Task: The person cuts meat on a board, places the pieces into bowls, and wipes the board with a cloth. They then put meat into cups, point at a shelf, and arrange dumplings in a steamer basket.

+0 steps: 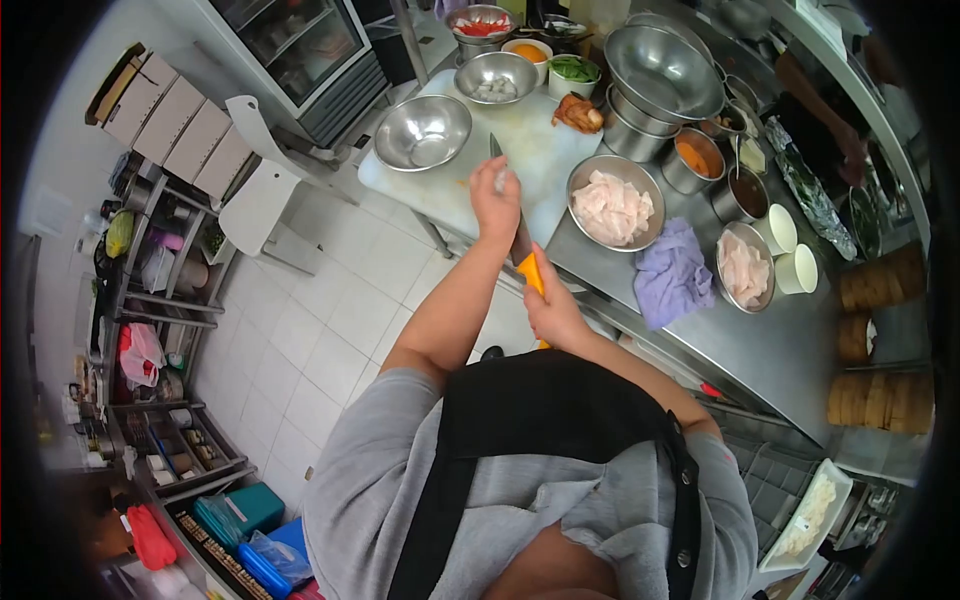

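Observation:
My right hand [552, 308] is closed around the yellow handle of a long knife [521, 243]. The blade points away from me over the near edge of the white cutting board [545, 150]. My left hand [495, 200] is at the blade, its bent fingers covering the middle part; the tip shows beyond them. To the right, a steel bowl [572, 212] holds pale raw meat slices [612, 208]. An empty-looking steel bowl [423, 133] stands at the board's left end. Behind it, another bowl [497, 66] contains small whitish pieces.
A purple cloth [674, 272] lies by a second bowl of meat slices [745, 266]. White cups [797, 270], sauce pots [699, 160] and stacked steel bowls [664, 72] crowd the counter. Behind the board is a reddish-brown food piece [578, 114]. A white chair [262, 205] stands left.

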Tool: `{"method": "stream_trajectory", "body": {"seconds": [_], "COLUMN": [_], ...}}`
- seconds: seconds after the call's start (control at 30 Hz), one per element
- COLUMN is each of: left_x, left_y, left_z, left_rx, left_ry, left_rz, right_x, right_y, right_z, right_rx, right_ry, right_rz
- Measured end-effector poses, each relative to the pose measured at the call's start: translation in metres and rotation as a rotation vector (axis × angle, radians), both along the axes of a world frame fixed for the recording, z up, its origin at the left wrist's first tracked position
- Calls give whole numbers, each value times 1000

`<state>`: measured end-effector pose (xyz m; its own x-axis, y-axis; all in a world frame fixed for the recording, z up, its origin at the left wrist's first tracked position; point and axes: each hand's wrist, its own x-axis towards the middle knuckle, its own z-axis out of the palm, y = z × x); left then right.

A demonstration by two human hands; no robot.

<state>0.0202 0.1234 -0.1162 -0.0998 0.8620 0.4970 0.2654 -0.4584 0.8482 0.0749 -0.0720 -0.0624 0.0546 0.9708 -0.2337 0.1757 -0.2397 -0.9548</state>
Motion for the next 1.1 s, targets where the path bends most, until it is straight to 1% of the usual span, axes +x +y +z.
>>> {"method": "stream_trajectory", "body": {"seconds": [0.07, 0.1, 0.17, 0.23, 0.3, 0.4, 0.47, 0.5, 0.53, 0.6, 0.63, 0.7, 0.77, 0.8, 0.83, 0.9, 1.0, 1.1], "left_x": [4, 6, 4, -13, -36, -74, -81, -79, -76, -65, -57, -18, 22, 40, 58, 91, 116, 117], "left_y": [7, 13, 32, 51, 77, 118, 121, 119, 116, 107, 109, 82, 36, 19, 7, -5, -4, 20], "left_z": [14, 24, 50, 89, 115, 114, 102, 107, 111, 116, 115, 109, 102, 97, 90, 65, 38, 28], "left_rx": [1, 7, 18, 9, 147, 285, -83, -107, -128, 146, 268, -3, -14, 34, 86, 125, -48, -8], "left_ry": [-148, -221, -370, -381, -421, -43, 523, 630, 738, 604, 510, 262, 416, 587, 761, 1143, 1190, 1203], "left_rz": [27, 29, 39, 109, 136, 250, 330, 351, 372, 370, 186, -364, -746, -826, -900, -893, -671, -756], "right_x": [8, 12, 23, 36, 45, 54, 58, 59, 63, 72, 77, 87, 101, 106, 110, 112, 117, 118], "right_y": [-10, -17, -28, -36, -42, -46, -45, -47, -47, -49, -53, -56, -54, -53, -53, -53, -54, -59], "right_z": [4, 21, 36, 41, 56, 50, 53, 63, 64, 67, 71, 83, 79, 77, 82, 92, 87, 79], "right_rx": [70, 101, 193, 315, 366, 417, 416, 250, 268, 295, 305, 331, 495, 577, 610, 613, 609, 540], "right_ry": [-148, -155, -207, -289, -284, -231, -197, 11, 22, 38, 65, 117, 97, 91, 124, 130, 165, 182], "right_rz": [41, 55, 71, 74, 14, -126, -217, -244, -261, -317, -333, -353, -399, -419, -427, -479, -488, -458]}}
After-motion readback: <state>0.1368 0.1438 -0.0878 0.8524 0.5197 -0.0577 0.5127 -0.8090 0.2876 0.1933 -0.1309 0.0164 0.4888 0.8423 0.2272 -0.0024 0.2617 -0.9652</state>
